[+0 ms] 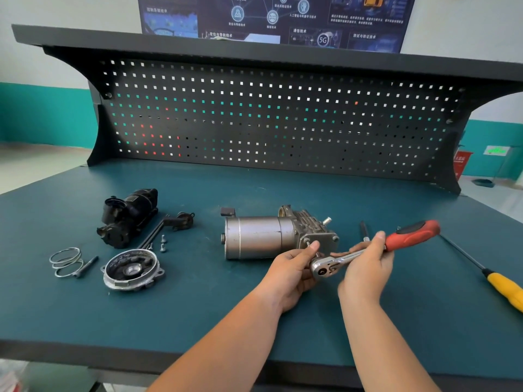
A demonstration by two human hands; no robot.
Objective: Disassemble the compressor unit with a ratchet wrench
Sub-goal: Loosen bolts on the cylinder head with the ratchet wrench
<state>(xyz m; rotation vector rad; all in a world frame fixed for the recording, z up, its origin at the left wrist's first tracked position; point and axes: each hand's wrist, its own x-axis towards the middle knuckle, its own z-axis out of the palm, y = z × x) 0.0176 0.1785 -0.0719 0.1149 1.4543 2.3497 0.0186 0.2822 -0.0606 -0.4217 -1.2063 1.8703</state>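
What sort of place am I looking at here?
Probably a mechanics training workshop: a workbench with a perforated tool panel, a part-dismantled compressor unit beside a ratchet wrench, and a technology poster on the wall.

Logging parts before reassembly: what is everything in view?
Silver metal compressor unit: one, silver, bench centre.
Red-handled ratchet wrench: one, red and chrome, both hands.
Black motor housing: one, black, left rear.
Round grey end cover: one, grey, left front.
Coiled wire spring: one, silver, far left.
Small screws: few, silver, behind cover.
Yellow-handled screwdriver: one, yellow, right edge.
Teal workbench: one, teal, beneath all.
Left hand: one, gripping wrench head.
Right hand: one, gripping wrench shank.
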